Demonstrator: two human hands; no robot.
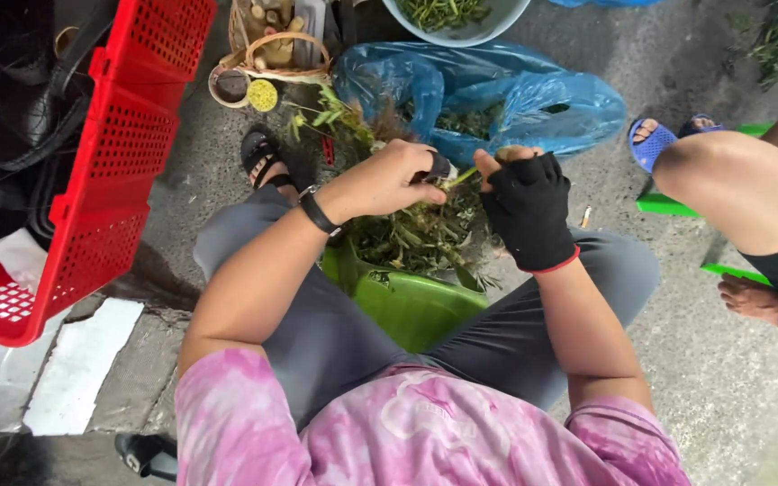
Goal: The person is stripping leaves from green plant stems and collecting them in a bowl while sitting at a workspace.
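Note:
My left hand (389,177), bare with a black wristband, grips a small dark-handled knife (441,167) with its tip against a green stem (463,177). My right hand (526,202) wears a black fingerless glove and pinches that stem between thumb and fingers. Both hands hover over a heap of green plant trimmings (416,236) lying in a green plastic basin (411,306) between my knees.
A blue plastic bag (533,99) with greens lies just beyond my hands. A pale bowl of green stems (461,20) sits farther back, beside a wicker basket (272,54). A red crate (101,171) stands at left. Another person's leg (740,193) and blue sandal (652,142) are at right.

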